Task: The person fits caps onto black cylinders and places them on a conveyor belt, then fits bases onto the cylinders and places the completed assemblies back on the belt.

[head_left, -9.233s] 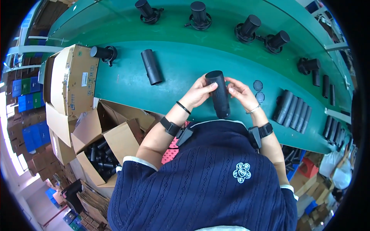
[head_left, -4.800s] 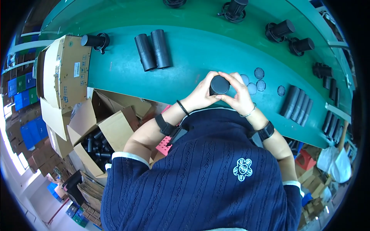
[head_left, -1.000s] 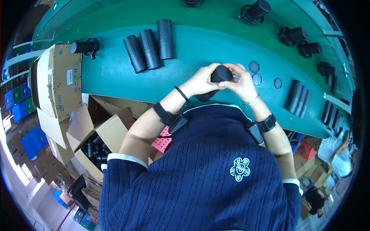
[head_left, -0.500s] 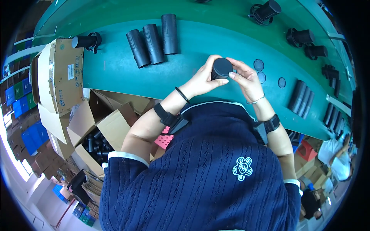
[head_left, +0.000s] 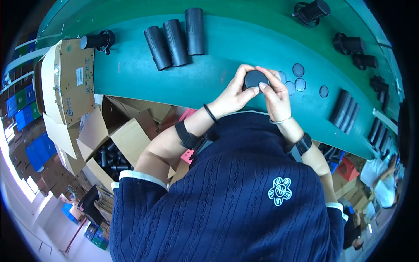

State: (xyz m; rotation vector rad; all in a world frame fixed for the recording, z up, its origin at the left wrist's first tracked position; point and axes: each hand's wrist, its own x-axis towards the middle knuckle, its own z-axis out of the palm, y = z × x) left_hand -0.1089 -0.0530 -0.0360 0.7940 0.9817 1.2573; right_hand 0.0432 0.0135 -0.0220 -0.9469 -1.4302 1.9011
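Between my two hands, over the near part of the green table (head_left: 227, 56), is a black cylinder (head_left: 254, 78) turned so that its flat round end faces up. My left hand (head_left: 235, 95) wraps round its left side, thumb along the near edge. My right hand (head_left: 278, 99) grips the right side, its thumb pressing on the rim of the end face and its fingers along the far side. The cylinder's lower part is hidden by my hands. Just right of my right hand lie several thin dark discs (head_left: 300, 84), some partly covered by my fingers.
Three black perforated tubes (head_left: 176, 43) lie far left of my hands. A black cylinder with a ring mount (head_left: 97, 41) sits by a cardboard carton (head_left: 65, 83); similar ones (head_left: 349, 44) stand far right. More tubes (head_left: 345, 111) lie right. An open box (head_left: 128, 142) holds black parts below left.
My hands and the cylinder have shifted slightly right and nearer to me. My right fingers have closed further over the cylinder. The view has shifted a little.
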